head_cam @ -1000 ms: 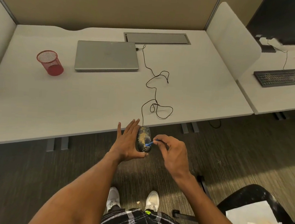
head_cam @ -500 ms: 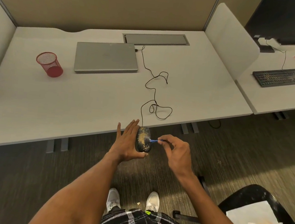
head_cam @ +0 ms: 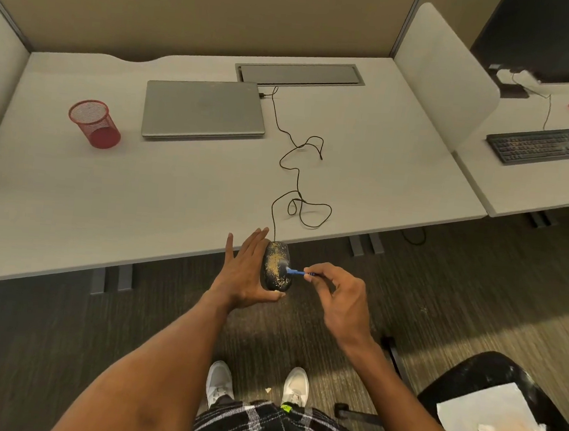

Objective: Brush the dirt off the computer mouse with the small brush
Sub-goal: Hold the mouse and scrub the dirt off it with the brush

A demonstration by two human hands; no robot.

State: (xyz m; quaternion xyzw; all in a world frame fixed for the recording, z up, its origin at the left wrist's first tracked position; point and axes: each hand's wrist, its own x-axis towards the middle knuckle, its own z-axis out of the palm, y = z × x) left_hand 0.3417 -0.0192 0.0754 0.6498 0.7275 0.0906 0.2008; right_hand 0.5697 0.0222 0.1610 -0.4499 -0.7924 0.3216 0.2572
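- The left hand (head_cam: 247,274) had its grip on the computer mouse (head_cam: 276,266): straight fingers lay along the mouse's far-left side, and the thumb hooked under its near end.
- The mouse stood on edge in that grip, held in the air just past the near edge of the worktop (head_cam: 105,199). Its top, speckled with tan dirt, faced the right hand (head_cam: 341,296).
- The right hand's grip was narrow, thumb and fingertips pinching the rear of the small brush (head_cam: 300,272).
- The brush reached leftward from that pinch, and its blue tip touched the mouse's dirty face near the middle.
- Beyond the left grip, the mouse's cable (head_cam: 296,182) ran in loose loops across the worktop toward a closed laptop (head_cam: 203,110).
- Far left of both grips a red mesh cup (head_cam: 94,123) stood upright on the worktop.
- Well right of the right grip, past a divider panel (head_cam: 443,74), lay a keyboard (head_cam: 540,145).
- Nothing stood between brush and mouse.
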